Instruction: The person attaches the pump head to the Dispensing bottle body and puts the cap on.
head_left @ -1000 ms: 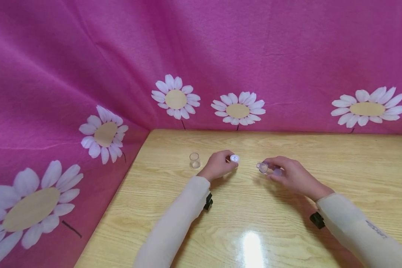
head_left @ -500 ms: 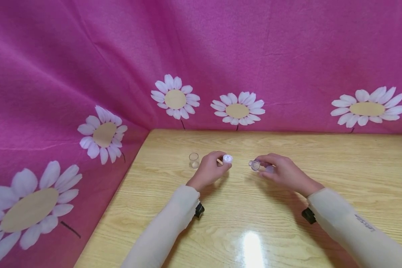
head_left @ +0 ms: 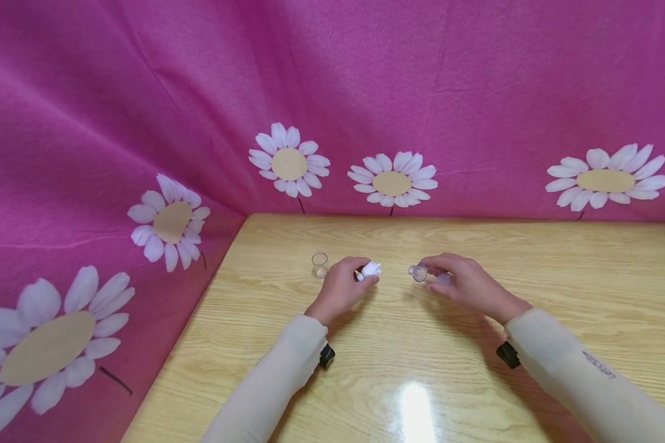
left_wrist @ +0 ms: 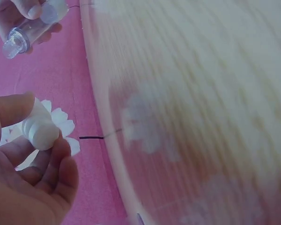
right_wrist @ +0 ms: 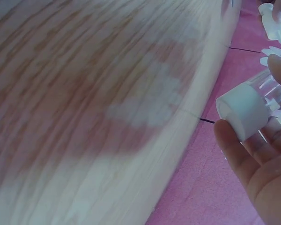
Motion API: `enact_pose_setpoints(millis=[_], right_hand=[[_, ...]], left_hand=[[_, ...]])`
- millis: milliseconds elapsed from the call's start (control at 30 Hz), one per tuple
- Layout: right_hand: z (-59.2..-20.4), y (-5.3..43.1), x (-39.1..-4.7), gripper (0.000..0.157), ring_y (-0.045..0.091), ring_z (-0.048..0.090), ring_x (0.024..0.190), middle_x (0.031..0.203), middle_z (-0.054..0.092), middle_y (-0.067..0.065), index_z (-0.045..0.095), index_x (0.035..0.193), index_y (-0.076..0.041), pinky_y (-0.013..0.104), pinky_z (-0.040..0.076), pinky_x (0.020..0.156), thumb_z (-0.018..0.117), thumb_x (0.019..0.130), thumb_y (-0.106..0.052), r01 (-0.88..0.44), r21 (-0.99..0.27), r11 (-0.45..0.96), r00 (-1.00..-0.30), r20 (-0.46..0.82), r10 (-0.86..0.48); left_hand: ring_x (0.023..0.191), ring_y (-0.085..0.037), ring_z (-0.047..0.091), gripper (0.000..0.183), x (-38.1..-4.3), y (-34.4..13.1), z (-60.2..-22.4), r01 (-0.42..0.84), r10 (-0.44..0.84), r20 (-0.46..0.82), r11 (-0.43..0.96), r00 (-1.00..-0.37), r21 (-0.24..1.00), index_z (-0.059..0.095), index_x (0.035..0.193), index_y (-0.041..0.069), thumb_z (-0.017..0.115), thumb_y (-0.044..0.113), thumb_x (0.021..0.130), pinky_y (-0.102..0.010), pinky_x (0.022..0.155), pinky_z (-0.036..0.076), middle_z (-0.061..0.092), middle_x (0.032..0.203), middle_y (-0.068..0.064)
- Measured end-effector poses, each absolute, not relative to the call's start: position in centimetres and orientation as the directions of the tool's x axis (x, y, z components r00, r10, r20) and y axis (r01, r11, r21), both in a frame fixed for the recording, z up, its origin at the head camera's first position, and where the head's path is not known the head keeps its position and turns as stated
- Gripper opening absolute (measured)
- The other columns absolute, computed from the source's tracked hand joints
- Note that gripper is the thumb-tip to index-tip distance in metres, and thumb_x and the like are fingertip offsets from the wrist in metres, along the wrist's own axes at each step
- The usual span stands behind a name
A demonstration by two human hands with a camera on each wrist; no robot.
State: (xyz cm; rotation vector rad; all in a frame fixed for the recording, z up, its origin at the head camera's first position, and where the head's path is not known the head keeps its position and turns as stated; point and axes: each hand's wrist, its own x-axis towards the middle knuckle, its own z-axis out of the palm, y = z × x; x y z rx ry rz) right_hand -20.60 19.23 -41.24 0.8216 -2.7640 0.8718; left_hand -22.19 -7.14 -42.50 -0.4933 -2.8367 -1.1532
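The left hand [head_left: 340, 284] is partly covering the white piece [head_left: 370, 269]. The right hand [head_left: 468, 282] is partly hiding the clear bottle [head_left: 419, 272]; the right wrist view's edge is cutting off both. Sleeve lettering [head_left: 599, 365] behind that hand is appearing too small to read.

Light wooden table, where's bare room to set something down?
Free: right of the right hand, to the pink flowered cloth, and between the beige sleeves. Crowded: from the clear round cup, past the left hand gripping a white plastic piece, to the right hand's clear tube.
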Motion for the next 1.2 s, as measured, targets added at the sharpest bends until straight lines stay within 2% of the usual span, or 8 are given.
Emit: enact_pose_setpoints(millis=[133, 367, 667, 933, 1200], right_hand=[[-41.2, 19.0, -20.8, 0.039, 0.022, 0.066, 0.091, 0.101, 0.071, 0.008, 0.066, 0.122, -0.005, 0.042, 0.055, 0.080, 0.076, 0.085, -0.007, -0.555, -0.487, 0.674, -0.831, 0.293, -0.473], [-40.9, 18.6, -21.1, 0.040, 0.023, 0.068, 0.092, 0.106, 0.073, 0.010, 0.066, 0.125, -0.006, 0.042, 0.056, 0.081, 0.075, 0.087, -0.011, -0.549, -0.468, 0.692, -0.834, 0.256, -0.489], [-40.2, 18.1, -21.3, 0.039, 0.027, 0.071, 0.095, 0.110, 0.074, 0.015, 0.065, 0.126, -0.006, 0.045, 0.057, 0.082, 0.074, 0.087, -0.009, -0.560, -0.474, 0.680, -0.826, 0.253, -0.503], [-40.1, 17.8, -21.0, 0.038, 0.017, 0.067, 0.088, 0.109, 0.074, 0.009, 0.067, 0.124, -0.010, 0.039, 0.055, 0.079, 0.075, 0.087, -0.008, -0.551, -0.475, 0.687, -0.831, 0.239, -0.502], [-40.4, 17.7, -20.6, 0.037, 0.020, 0.068, 0.090, 0.106, 0.074, 0.009, 0.068, 0.122, -0.009, 0.043, 0.056, 0.081, 0.076, 0.086, -0.010, -0.551, -0.464, 0.693, -0.832, 0.239, -0.501]], left_hand=[[0.092, -0.017, 0.060, 0.039, -22.0, -7.1, -42.2, 0.304, 0.257, 0.171, 0.686, -0.951, 0.661, 0.066, 0.125, 0.008, 0.072, 0.025, 0.091, -0.030, 0.082, 0.051, 0.067, 0.109, -0.008], [0.086, -0.014, 0.056, 0.030, -21.7, -6.5, -41.4, 0.360, 0.287, 0.224, 0.630, -0.931, 0.688, 0.066, 0.113, 0.009, 0.076, 0.020, 0.088, -0.023, 0.074, 0.048, 0.066, 0.104, -0.006], [0.089, -0.012, 0.056, 0.027, -21.5, -5.9, -40.6, 0.433, 0.363, 0.252, 0.601, -0.897, 0.672, 0.069, 0.115, 0.012, 0.074, 0.019, 0.089, -0.020, 0.075, 0.046, 0.069, 0.107, -0.002], [0.087, -0.013, 0.056, 0.028, -21.4, -5.3, -40.3, 0.450, 0.412, 0.231, 0.585, -0.882, 0.675, 0.069, 0.117, 0.013, 0.074, 0.019, 0.090, -0.018, 0.072, 0.046, 0.066, 0.106, -0.002], [0.078, -0.010, 0.054, 0.032, -21.4, -4.4, -40.2, 0.450, 0.463, 0.158, 0.634, -0.872, 0.628, 0.068, 0.123, 0.019, 0.071, 0.027, 0.092, -0.017, 0.066, 0.044, 0.069, 0.109, 0.003]])
